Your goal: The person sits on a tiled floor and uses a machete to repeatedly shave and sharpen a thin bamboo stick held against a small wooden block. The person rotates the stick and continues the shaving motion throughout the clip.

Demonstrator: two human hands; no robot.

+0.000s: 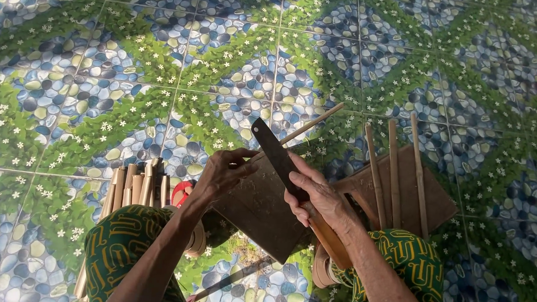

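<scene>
My right hand (pixel 317 197) grips the wooden handle of a dark cleaver (pixel 274 151), blade pointing up and away. My left hand (pixel 223 170) holds the near end of a thin bamboo stick (pixel 317 122) that slants up to the right behind the blade, over a dark wooden board (pixel 260 213) between my knees. The blade's edge lies against the stick near my left fingers. Both knees wear green cloth with a yellow pattern.
Three split bamboo strips (pixel 392 173) lie on a second wooden board (pixel 439 198) to the right. A bundle of pale bamboo pieces (pixel 133 185) rests at the left beside a red sandal (pixel 182 192). The floor is tiled with a pebble and leaf pattern.
</scene>
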